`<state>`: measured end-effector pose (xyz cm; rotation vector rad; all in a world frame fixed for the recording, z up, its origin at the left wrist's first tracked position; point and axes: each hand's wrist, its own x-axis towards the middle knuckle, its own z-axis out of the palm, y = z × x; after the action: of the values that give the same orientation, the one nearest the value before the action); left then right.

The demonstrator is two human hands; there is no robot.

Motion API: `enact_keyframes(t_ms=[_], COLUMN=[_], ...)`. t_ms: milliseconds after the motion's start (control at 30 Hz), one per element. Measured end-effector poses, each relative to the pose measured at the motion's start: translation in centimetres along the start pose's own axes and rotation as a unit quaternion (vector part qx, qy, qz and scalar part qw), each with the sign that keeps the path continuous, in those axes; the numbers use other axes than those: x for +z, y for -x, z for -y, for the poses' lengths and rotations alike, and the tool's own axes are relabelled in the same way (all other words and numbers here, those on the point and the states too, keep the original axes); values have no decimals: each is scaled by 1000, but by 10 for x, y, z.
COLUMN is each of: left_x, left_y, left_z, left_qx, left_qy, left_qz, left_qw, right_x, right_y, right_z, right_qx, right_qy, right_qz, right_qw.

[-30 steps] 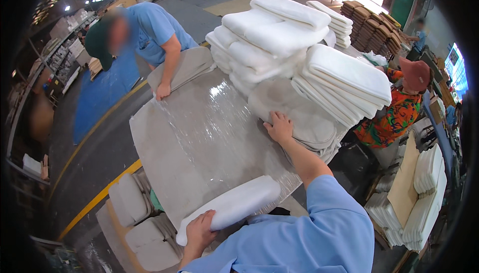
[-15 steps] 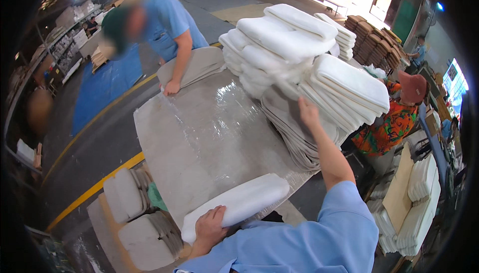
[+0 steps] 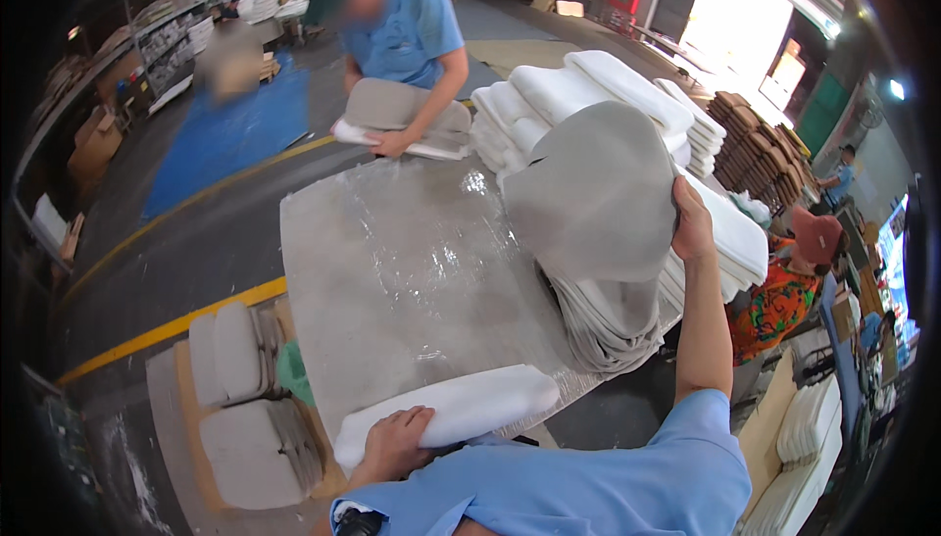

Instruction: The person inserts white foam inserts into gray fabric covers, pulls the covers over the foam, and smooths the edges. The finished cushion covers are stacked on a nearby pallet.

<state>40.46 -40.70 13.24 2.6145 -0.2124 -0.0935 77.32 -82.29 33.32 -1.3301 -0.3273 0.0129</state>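
Right hand point(image 3: 694, 219) edge-grips 1 rounded grey fabric cover point(image 3: 593, 198), apparently to clear the layered grey stack point(image 3: 613, 325); left hand point(image 3: 395, 443), grip unclear, presumably steadies oblong white padding point(image 3: 490, 405).

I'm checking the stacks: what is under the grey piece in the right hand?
Layered edges of a grey stack show beneath the grey piece; it covers most of the stack's top, so anything there is hidden.

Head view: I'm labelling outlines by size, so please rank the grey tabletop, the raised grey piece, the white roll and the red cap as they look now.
1. grey tabletop
2. raised grey piece
3. white roll
4. red cap

Apparent size only: the cap is farther from the camera.
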Motion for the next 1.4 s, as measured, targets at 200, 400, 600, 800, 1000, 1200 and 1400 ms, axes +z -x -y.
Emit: enact_keyframes(t_ms=[200, 400, 600, 800, 1000, 1200, 1400], left_x=[0, -10, -66, -101, -114, -86, -47], left_y=[6, -57, -126, -150, -142, -96, -69], left_z=[25, 31, 37, 30, -12, -25, -9], left_qx=[18, -48, -83, -6, 48, 68, 5], left_qy=[111, 581, 815, 792, 577, 576, 769], left_qz=[89, -43, -42, -125, -212, -233, -246], left_qw=[990, 811, 572, 598, 787, 781, 590], right_x=[50, 133, 167, 133, 143, 164, 189], right_y=[-16, -14, 7, 15, 29, 38, 25], right_z=[-30, -80, -105, -107, -92, -114, -128], right_qx=[26, 85, 132, 140, 141, 134, 90], right_qy=[-100, -171, -155, -108, 2, 230, 62], right_qz=[132, 302, 352, 377, 400, 342, 275], right_qw=[986, 934, 914, 909, 906, 901, 955])
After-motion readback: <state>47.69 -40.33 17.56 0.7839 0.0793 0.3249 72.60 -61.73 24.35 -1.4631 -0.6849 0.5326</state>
